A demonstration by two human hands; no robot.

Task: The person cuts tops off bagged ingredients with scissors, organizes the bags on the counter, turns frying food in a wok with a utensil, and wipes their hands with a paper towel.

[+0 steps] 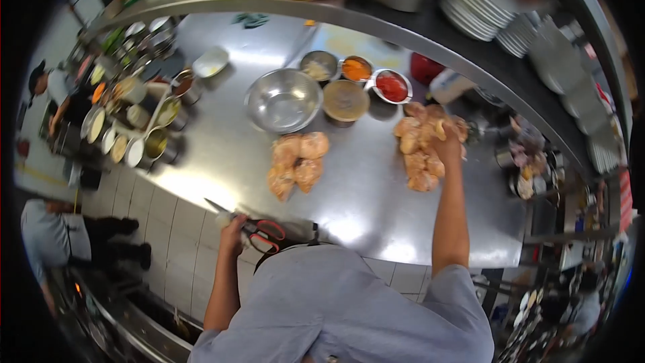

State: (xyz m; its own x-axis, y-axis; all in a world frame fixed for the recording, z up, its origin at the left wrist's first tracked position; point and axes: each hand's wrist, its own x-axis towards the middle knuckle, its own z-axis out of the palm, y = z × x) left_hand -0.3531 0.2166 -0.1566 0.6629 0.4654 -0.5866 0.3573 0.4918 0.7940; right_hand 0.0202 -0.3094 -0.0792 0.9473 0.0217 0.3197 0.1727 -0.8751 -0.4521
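My left hand [233, 234] is closed around a pair of scissors with red and black handles [269, 230], near the table's front edge. The scissors' blade points up and to the left. At the right, my right hand [450, 142] reaches onto a pile of raw chicken pieces [418, 140]; its fingertips blend in with the meat, so their grip is hard to make out. A smaller group of raw chicken pieces [295, 161] lies on the steel table [363, 188] in front of me. Behind that group stands a wide metal bowl [283, 99].
Beside the bowl are a container of brownish contents [346, 101], a bowl of red food [392, 86] and a bowl of orange food [356, 67]. A steel shelf [269, 5] with stacked plates [474, 3] overhangs the back. At the lower left stands another person [57, 232].
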